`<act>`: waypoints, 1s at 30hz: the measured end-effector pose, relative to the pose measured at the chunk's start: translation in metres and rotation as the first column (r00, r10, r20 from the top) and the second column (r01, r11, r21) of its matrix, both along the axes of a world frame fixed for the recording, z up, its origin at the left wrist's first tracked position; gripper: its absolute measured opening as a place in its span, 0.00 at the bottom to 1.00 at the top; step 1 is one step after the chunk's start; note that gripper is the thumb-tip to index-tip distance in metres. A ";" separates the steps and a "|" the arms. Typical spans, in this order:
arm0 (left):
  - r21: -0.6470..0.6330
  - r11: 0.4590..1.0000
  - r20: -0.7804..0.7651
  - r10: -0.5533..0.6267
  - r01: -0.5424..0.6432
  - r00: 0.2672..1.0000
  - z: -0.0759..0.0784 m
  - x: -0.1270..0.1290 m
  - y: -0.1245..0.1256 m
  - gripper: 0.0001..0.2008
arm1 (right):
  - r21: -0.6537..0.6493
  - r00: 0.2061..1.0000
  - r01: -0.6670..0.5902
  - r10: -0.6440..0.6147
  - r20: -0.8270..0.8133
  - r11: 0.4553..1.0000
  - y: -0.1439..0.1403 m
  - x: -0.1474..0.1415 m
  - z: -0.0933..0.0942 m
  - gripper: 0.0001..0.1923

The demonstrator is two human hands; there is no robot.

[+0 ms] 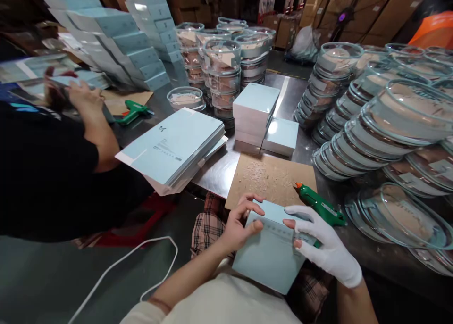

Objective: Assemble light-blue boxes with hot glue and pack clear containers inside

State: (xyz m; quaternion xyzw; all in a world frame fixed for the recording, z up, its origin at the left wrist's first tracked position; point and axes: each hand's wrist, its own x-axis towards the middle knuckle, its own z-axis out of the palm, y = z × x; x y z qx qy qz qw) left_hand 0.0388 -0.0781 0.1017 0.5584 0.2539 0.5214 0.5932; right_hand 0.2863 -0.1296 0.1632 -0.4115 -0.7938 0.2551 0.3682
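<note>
A light blue cardboard piece point(271, 253), which looks like a partly folded box, rests against my lap at the table's front edge. My left hand point(242, 222) is bare and grips its upper left side, thumb on the near face and fingers over the top edge. On the right side, my right hand point(323, 241), in a white glove with bare thumb and fingertip, holds the same cardboard. A green glue gun point(322, 205) with an orange tip lies just beyond my right hand. Beneath it is a brown cardboard mat point(244, 180) strewn with whitish bits.
Flat light blue cardboard sheets point(173, 142) are piled left of the mat. Finished-looking blue boxes point(256, 102) stand behind it. Stacked glass dishes point(396, 126) crowd the right; more glass stacks point(222, 74) stand behind. A co-worker's hand point(85, 95) works at left near another green glue gun point(132, 111).
</note>
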 end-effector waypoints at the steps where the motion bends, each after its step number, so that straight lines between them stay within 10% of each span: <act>1: -0.016 1.000 0.010 0.004 -0.004 1.000 0.000 0.000 0.000 0.22 | -0.004 1.000 -0.003 0.003 0.000 1.000 0.000 0.000 0.000 0.19; 12: -0.041 0.999 0.028 0.019 -0.018 0.999 0.007 0.001 0.018 0.21 | 0.087 0.886 0.400 -0.361 -0.291 0.912 0.000 -0.029 -0.036 0.07; 17: -0.145 0.963 0.001 0.230 -0.228 0.973 0.016 -0.001 0.036 0.20 | -0.322 0.785 0.392 -0.496 -0.372 0.862 -0.018 -0.049 -0.062 0.54; 20: -0.169 0.934 0.051 0.328 -0.316 0.943 0.018 0.001 0.047 0.33 | -0.476 0.724 0.471 -0.634 -0.273 0.743 -0.015 -0.048 -0.060 0.49; 24: 0.111 0.887 0.068 0.443 -0.448 0.894 0.021 -0.008 0.052 0.53 | -0.361 0.537 0.673 -0.762 -0.362 0.646 0.066 -0.011 -0.021 0.42; 30: 0.453 0.688 -0.318 0.719 -0.568 0.618 0.058 -0.078 0.092 0.35 | -0.330 0.584 0.668 -0.744 -0.324 0.668 0.249 0.044 0.011 0.41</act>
